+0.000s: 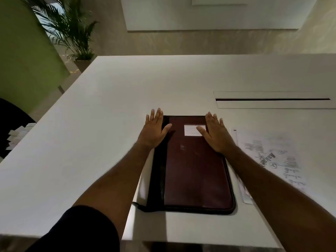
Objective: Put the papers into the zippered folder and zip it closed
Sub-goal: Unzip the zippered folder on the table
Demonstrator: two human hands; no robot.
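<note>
A dark maroon zippered folder [194,170] with a black spine and a white label lies flat on the white table [91,142], long side running away from me. My left hand [153,130] rests flat and spread on its far left corner. My right hand [215,133] lies flat with fingers apart on its far right corner, thumb over the label. Printed and handwritten papers [272,160] lie on the table to the right of the folder, partly under my right forearm.
A long cable slot [272,99] is set into the table at the far right. The table's near edge runs just below the folder. A potted palm [72,33] and a green wall stand at the far left. Small white slips [16,133] lie on a dark seat at left.
</note>
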